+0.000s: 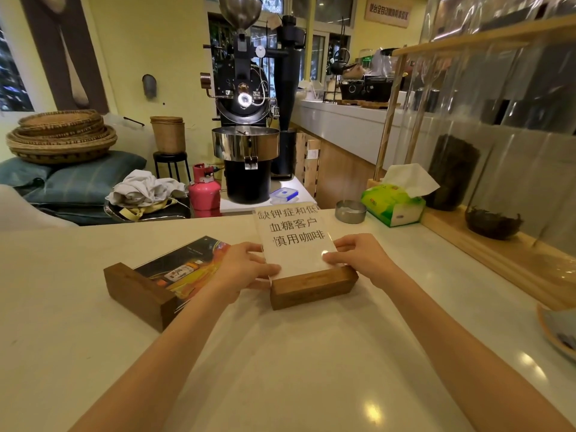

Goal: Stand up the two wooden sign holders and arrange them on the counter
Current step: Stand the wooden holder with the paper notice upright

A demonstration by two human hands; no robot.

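Two wooden sign holders are on the white counter (pixel 296 353). The right sign holder (pixel 311 288) has a brown wooden base and a clear panel with black Chinese text, tilted back away from me. My left hand (pixel 246 269) grips the panel's left edge and my right hand (pixel 358 257) grips its right edge, just above the base. The left sign holder (pixel 140 291) lies flat on the counter, its darker wooden base nearest me and its dark drink advert panel facing up. My left hand partly covers that panel's far corner.
A metal ashtray (pixel 350 211) and a green tissue box (pixel 394 202) sit at the counter's far right. A wooden rail with glass jars (pixel 492 219) runs along the right side. A saucer (pixel 558 332) pokes in at the right edge. A coffee roaster (pixel 246 120) stands beyond the counter.
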